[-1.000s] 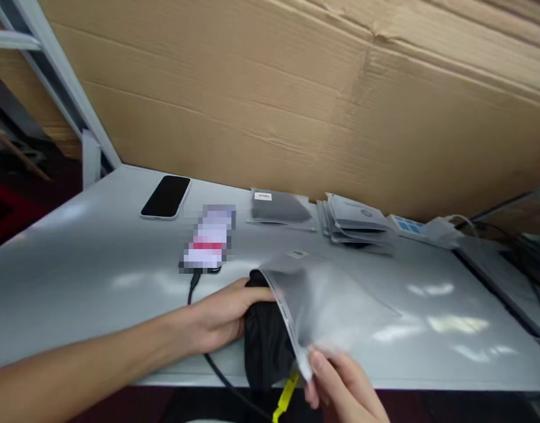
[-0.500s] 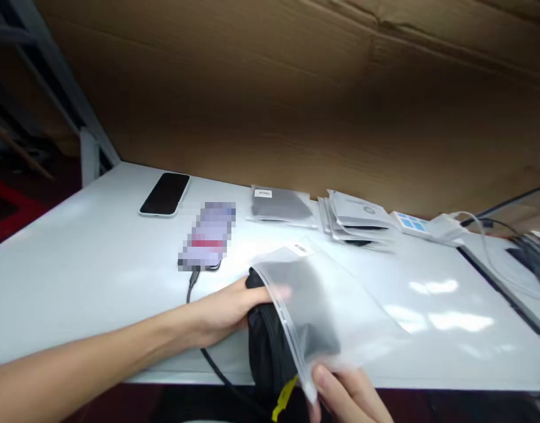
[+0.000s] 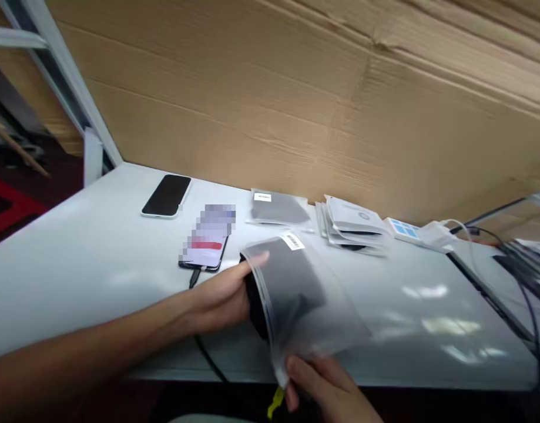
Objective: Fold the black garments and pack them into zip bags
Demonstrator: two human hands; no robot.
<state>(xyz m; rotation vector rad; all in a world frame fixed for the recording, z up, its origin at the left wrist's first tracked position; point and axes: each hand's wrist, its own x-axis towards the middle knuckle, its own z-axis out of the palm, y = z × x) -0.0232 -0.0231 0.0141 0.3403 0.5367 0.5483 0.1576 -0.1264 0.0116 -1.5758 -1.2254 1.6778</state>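
Observation:
My left hand (image 3: 228, 296) grips a black fabric item (image 3: 257, 305), with the thumb at the mouth of a frosted plastic zip bag (image 3: 340, 311). Most of the black item shows dark through the bag's film; only a strip sticks out at the open edge. A white barcode label (image 3: 292, 241) is on the bag's upper side. My right hand (image 3: 326, 382) pinches the lower corner of the bag's mouth between thumb and fingers. Just below that corner hangs a yellow tag (image 3: 275, 402); what it is attached to is hidden.
A dark-screened phone (image 3: 167, 195) and a lit phone (image 3: 205, 241) on a black cable (image 3: 210, 358) lie to the left. Further back are a packed bag (image 3: 281, 210), a stack of packed bags (image 3: 355, 223) and a white-and-blue box (image 3: 402, 229). Cardboard (image 3: 252, 106) stands behind the table.
The black item sits deeper in the bag, with less of it outside the mouth. Both hands and the bag have shifted slightly left and up in view.

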